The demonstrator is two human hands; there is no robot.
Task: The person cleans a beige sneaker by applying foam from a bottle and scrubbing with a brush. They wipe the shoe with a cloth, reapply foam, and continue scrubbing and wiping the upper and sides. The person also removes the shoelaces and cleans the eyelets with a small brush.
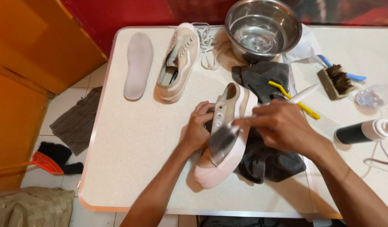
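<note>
Our left hand (pixel 199 132) clasps the beige sneaker (pixel 227 134) by its side on the dark cloth (pixel 265 162) at counter (pixel 139 168) centre, while our right hand (pixel 282 126) closes on a white-handled brush (pixel 227 138) laid across its upper. We judge scrubbing is under way; the next stroke calls for a steady hold. The steel bowl (pixel 263 27) stands at twelve o'clock, the second sneaker (pixel 179 61) and insole (pixel 138 65) at ten.

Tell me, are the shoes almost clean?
Not yet, it seems. Already out: the laces and one insole, lying by the second shoe. In hand: the left hand steadies a shoe on a dark cloth while the right hand brushes it with a brush. The second shoe looks untouched.
</note>
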